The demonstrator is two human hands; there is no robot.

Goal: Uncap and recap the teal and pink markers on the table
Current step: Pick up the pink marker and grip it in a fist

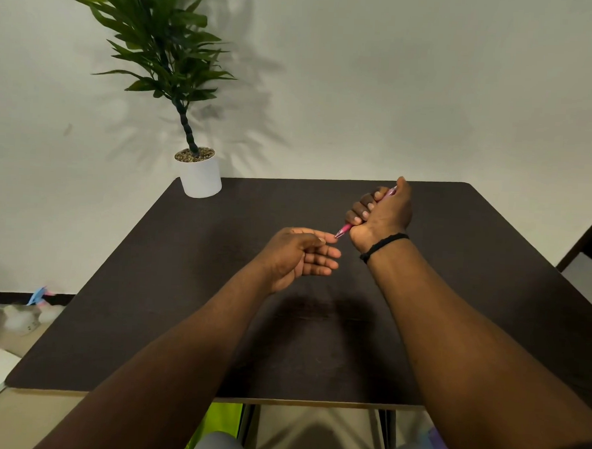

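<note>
Pink marker [346,228], a slim translucent plastic barrel, sits in the fist of the right hand [381,213], held above the dark brown table [180,304] toward its far right corner. That hand's fingers are wrapped tight round the barrel, so only the near tip and a bit of the far end by the thumb show. The left hand [301,255] is just beside the near tip, thumb and forefinger pinched together right at it, the other fingers loosely curled and holding nothing I can see.

From where I stand this looks like the cap coming off or going on at that near end. To do it well, I'd keep the right fist steady, line the pinch up straight along the barrel, and push or pull along that line rather than at an angle, so nothing skids or bends.

Whether a cap is between the pinching fingertips I cannot tell; it is too small and covered. No teal marker shows anywhere on the table. A white pot with a green leafy plant [201,174] stands at the far left corner.
</note>
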